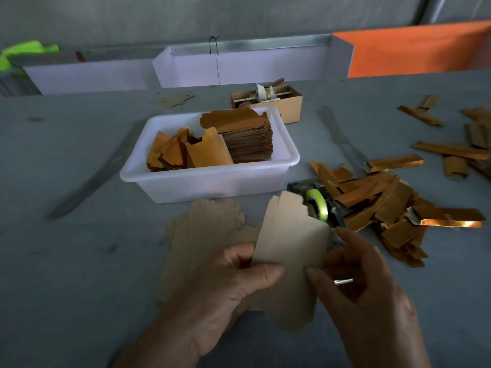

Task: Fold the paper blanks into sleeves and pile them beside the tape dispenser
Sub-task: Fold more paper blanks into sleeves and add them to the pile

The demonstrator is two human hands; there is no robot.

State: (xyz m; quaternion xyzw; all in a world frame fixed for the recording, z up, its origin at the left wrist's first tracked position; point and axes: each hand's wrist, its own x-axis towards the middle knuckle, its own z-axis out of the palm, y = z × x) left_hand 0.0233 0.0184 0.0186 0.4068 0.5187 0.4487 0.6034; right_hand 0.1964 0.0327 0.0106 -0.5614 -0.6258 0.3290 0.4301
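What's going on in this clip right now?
A person is folding a tan paper blank, held in both hands: the left hand pinches its lower left edge, the right hand its right side. More flat blanks lie on the table beneath. Just behind is the tape dispenser, with a pile of folded sleeves to its right. A white tub holds stacked blanks.

A small cardboard box (288,106) stands behind the white tub (210,181) on the grey table (66,261).

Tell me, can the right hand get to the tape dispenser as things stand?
Probably yes, once it lets go. The right hand pinches the folded blank together with the left hand, and the tape dispenser sits just beyond its fingertips with nothing between.
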